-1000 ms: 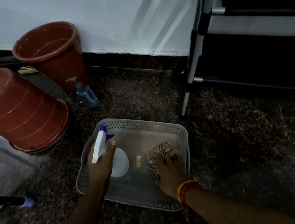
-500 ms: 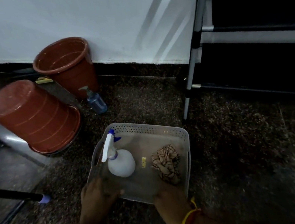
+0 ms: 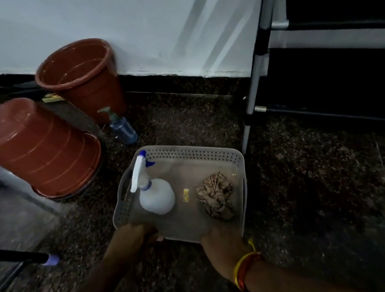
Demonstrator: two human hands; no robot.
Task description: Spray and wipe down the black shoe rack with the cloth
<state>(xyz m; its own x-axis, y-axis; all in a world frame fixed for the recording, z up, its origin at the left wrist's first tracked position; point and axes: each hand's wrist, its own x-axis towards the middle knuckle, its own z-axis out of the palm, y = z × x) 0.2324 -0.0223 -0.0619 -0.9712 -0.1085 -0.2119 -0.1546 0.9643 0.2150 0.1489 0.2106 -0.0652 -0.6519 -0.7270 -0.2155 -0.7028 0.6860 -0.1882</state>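
At the far left we see an upturned terracotta-coloured plastic bucket [image 3: 34,149] on the dark speckled stone floor [image 3: 308,190], and behind it a second, upright terracotta plastic bucket [image 3: 80,75] against the white wall [image 3: 139,14]. Just beside that bucket stands a small blue pump-top bottle [image 3: 121,128]. In the middle sits a shallow grey perforated plastic tray [image 3: 187,153]; inside it, on the left, a white plastic spray bottle with a blue-tipped trigger [image 3: 155,195] stands upright, and on the right lies a crumpled beige patterned cloth [image 3: 216,196], apart from the bottle. Our left hand [image 3: 132,240] grips the tray's near left edge, fingers curled round the rim. Our right hand [image 3: 224,243], a red and yellow thread at its wrist, holds the near right edge, though we cannot tell how its fingers lie. At the far right stands the black shoe rack with silver metal poles [image 3: 341,80], against the wall, near the tray but not touching it.
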